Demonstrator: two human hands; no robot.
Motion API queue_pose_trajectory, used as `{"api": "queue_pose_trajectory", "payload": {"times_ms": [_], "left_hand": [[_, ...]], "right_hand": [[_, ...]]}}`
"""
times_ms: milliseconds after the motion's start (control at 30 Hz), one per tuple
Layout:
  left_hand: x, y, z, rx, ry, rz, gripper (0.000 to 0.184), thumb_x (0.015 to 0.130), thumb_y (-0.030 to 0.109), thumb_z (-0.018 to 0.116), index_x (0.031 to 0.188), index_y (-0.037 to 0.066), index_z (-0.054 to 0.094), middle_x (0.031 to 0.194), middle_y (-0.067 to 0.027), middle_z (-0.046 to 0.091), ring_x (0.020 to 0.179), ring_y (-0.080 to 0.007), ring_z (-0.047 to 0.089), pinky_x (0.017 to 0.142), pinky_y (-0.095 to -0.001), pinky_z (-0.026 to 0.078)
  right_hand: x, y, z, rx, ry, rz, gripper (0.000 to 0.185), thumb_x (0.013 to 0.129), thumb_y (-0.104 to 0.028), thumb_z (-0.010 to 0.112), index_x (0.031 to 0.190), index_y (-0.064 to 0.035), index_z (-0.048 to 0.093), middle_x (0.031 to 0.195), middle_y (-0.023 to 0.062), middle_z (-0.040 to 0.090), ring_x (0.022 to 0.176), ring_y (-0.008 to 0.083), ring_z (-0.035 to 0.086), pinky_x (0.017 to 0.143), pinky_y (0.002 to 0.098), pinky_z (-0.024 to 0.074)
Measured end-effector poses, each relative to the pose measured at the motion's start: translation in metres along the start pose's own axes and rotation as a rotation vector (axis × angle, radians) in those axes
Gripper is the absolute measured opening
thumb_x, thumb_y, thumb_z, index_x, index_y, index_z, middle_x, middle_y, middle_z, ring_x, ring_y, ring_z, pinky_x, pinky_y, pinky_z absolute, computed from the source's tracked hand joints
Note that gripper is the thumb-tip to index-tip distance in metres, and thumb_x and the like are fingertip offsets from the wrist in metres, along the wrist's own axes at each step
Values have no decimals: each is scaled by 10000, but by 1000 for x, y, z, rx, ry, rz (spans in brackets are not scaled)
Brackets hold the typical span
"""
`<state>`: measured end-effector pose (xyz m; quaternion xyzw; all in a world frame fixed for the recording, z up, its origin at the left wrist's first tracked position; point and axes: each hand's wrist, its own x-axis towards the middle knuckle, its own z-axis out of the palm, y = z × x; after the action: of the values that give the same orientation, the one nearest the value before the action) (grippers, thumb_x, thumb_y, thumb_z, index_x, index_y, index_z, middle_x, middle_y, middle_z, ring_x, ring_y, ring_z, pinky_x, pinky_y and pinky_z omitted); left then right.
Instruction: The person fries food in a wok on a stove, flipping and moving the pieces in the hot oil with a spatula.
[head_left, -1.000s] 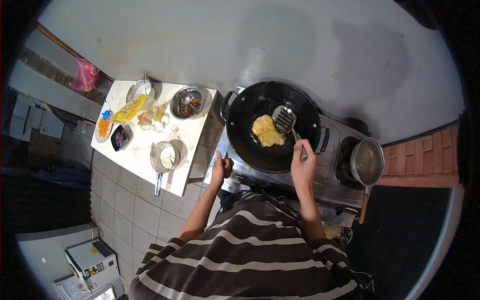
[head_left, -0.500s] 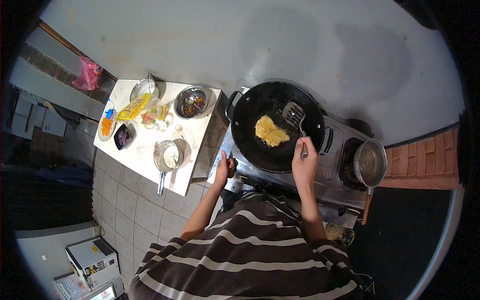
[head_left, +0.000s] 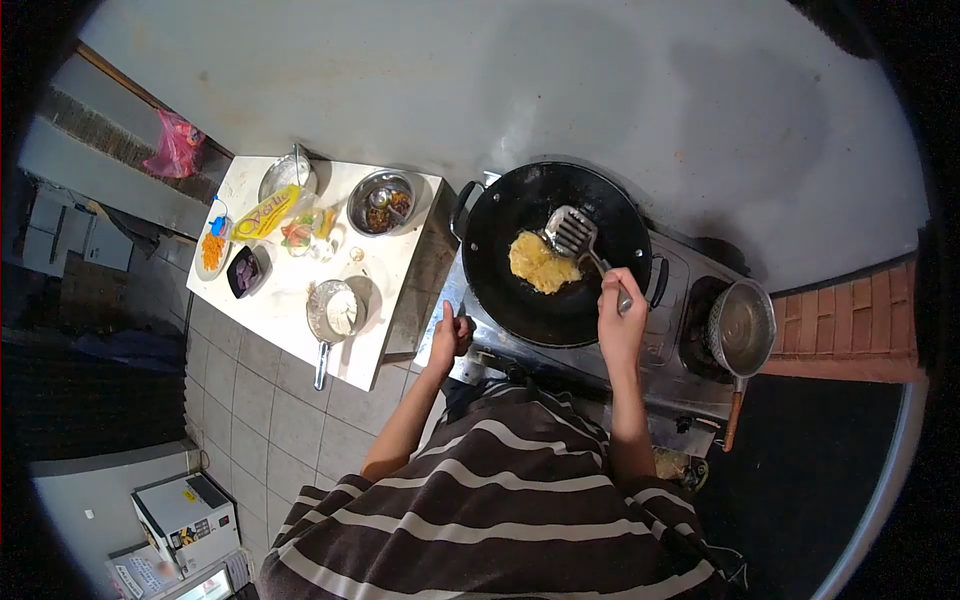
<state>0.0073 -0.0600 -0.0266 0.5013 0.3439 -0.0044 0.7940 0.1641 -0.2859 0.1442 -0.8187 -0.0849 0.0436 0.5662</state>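
Note:
My right hand point(head_left: 620, 310) grips the handle of a slotted metal spatula point(head_left: 573, 231). The spatula's head is inside a black wok point(head_left: 520, 318), close to the upper right edge of a golden, battered piece of food point(head_left: 543, 263). Whether its edge touches the food I cannot tell. Left of the wok, near the stove's front corner, my left hand point(head_left: 446, 341) is closed with its thumb pointing up. Its curled fingers face away, and what they hold, if anything, is hidden.
Right of the wok, a saucepan point(head_left: 742, 327) stands on the stove point(head_left: 655, 345). The white table point(head_left: 290, 330) at left bears a pan of white powder point(head_left: 341, 311), a steel bowl point(head_left: 361, 222), a yellow packet point(head_left: 267, 213), a black dish point(head_left: 243, 271) and a plate of orange shreds point(head_left: 212, 255).
My right hand has shifted slightly right. The spatula's head has swung left and down, closer to the food. My left hand has stayed put.

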Motion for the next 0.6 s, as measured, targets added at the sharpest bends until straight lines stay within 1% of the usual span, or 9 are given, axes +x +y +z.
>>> {"api": "queue_pose_trajectory", "payload": {"times_ms": [67, 133, 167, 233, 367, 433, 467, 533, 600], "left_hand": [[-1, 0, 1, -6, 0, 3, 671, 907, 740, 249, 546, 176, 279, 495, 60, 251, 389, -81, 197, 382, -259, 141], [-1, 1, 2, -11, -3, 7, 671, 905, 743, 251, 546, 177, 275, 495, 61, 250, 389, -80, 197, 383, -259, 141], [-1, 2, 3, -3, 3, 4, 671, 904, 744, 252, 546, 177, 273, 495, 61, 249, 389, -80, 199, 384, -258, 142], [-1, 2, 1, 6, 12, 2, 671, 903, 745, 253, 545, 178, 271, 496, 62, 248, 390, -80, 201, 385, -257, 142], [0, 0, 3, 39, 42, 32, 671, 904, 744, 252, 542, 179, 268, 495, 62, 251, 391, -81, 207, 385, -258, 144], [-1, 2, 4, 33, 36, 38, 672, 904, 745, 252, 541, 180, 268, 493, 63, 251, 390, -81, 209, 385, -258, 144], [-2, 3, 4, 20, 31, 24, 672, 903, 746, 253, 540, 180, 270, 492, 63, 251, 389, -82, 211, 385, -258, 145], [-3, 3, 4, 8, 28, 9, 672, 902, 747, 254, 539, 181, 272, 490, 64, 252, 388, -82, 212, 384, -259, 147], [-2, 2, 4, 13, 30, 10, 671, 901, 747, 257, 540, 182, 277, 488, 64, 252, 387, -79, 210, 380, -256, 147]], "right_hand": [[1, -2, 1, 14, 25, -35, 191, 980, -183, 491, 893, -17, 525, 685, 108, 477, 636, 181, 480, 637, 311, 416], [2, -11, 3, -119, 81, -144, 195, 985, -188, 485, 892, -22, 525, 664, 80, 450, 638, 149, 460, 630, 308, 410], [3, -10, 1, -119, 82, -143, 195, 985, -188, 485, 892, -22, 525, 664, 80, 450, 638, 149, 460, 630, 308, 410], [6, -3, -3, 43, -44, 71, 197, 985, -187, 488, 885, -21, 519, 673, 81, 439, 647, 148, 474, 636, 306, 414], [10, 5, -2, 174, -46, 73, 199, 987, -189, 488, 879, -25, 519, 671, 62, 432, 645, 120, 461, 621, 289, 398], [9, 2, 3, -69, 109, -188, 202, 988, -194, 493, 872, -31, 519, 650, 47, 414, 620, 96, 436, 585, 274, 372], [10, 3, 1, -69, 110, -189, 202, 988, -194, 493, 872, -31, 519, 650, 47, 414, 620, 96, 436, 585, 274, 372], [9, 6, -1, 38, -14, -52, 204, 987, -191, 494, 870, -26, 515, 646, 53, 411, 608, 100, 415, 572, 277, 361], [7, 3, -3, 113, -38, 0, 205, 986, -192, 495, 870, -23, 513, 649, 64, 407, 604, 109, 409, 569, 285, 364]]}}
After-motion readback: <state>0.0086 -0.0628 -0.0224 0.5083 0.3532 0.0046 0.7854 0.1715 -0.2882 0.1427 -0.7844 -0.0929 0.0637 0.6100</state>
